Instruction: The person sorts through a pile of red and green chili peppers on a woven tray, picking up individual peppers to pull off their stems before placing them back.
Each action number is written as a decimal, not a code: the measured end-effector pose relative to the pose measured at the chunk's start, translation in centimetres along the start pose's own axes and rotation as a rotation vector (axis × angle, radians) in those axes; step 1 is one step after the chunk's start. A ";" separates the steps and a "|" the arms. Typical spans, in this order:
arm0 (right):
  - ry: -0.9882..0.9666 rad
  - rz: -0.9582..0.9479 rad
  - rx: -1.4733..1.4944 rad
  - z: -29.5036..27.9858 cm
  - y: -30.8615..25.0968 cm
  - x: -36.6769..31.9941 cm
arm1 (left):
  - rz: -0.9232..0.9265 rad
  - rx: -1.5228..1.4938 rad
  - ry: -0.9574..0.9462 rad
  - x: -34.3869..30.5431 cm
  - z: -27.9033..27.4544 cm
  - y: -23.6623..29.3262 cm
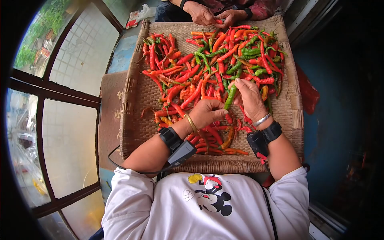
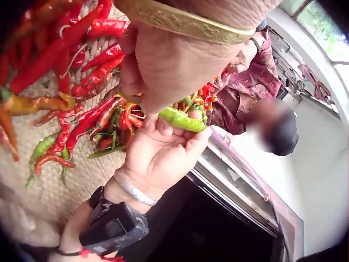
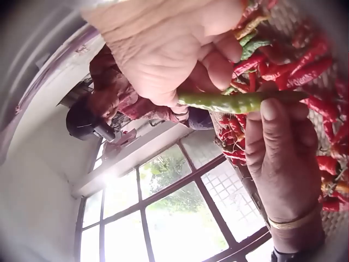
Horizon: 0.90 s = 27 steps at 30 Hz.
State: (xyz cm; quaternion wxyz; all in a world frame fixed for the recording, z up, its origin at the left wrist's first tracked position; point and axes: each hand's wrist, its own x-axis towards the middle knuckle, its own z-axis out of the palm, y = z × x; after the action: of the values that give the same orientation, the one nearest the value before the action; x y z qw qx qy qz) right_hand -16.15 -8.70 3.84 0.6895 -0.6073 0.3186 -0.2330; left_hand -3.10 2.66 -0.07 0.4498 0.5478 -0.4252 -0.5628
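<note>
Right now I have both hands on one green chilli [image 1: 231, 97], held just above the near middle of the woven tray [image 1: 136, 120]. My right hand [image 1: 250, 98] has its fingers curled round the upper end of the pod, with the fingertips closed against it. My left hand [image 1: 208, 112] pinches the lower end between thumb and fingers; in the right wrist view the thumb lies flat across the pod. So both grips are clamped on the same chilli, which runs at a slant between the two hands, clear of the tray.

Under and beyond the hands lies a loose heap of red and green chillies [image 1: 208, 60], spread over most of the tray, with more green ones toward the far right. At the far edge another person's hands [image 1: 212, 16] are close together over the chillies. A gold bangle [image 1: 191, 123] sits on my left wrist. A window [image 1: 68, 132] runs along my left side.
</note>
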 end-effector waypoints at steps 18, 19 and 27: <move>-0.088 -0.564 -1.593 0.2 3.7 1.0 | 0.041 -0.283 0.282 0.7 -1.6 0.9; -0.065 -0.565 -1.598 0.4 3.7 0.9 | 0.039 -0.284 0.282 0.5 -1.0 0.7; -0.069 -0.484 -1.701 0.4 3.9 1.2 | -0.087 -0.305 0.226 0.4 -1.1 0.5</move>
State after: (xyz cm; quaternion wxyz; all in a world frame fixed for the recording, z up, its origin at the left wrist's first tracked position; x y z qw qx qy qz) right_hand -15.30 -8.72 -0.20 -0.0546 -0.9719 0.2258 -0.0385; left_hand -1.95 2.18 0.24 0.5477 0.5509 -0.2575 -0.5746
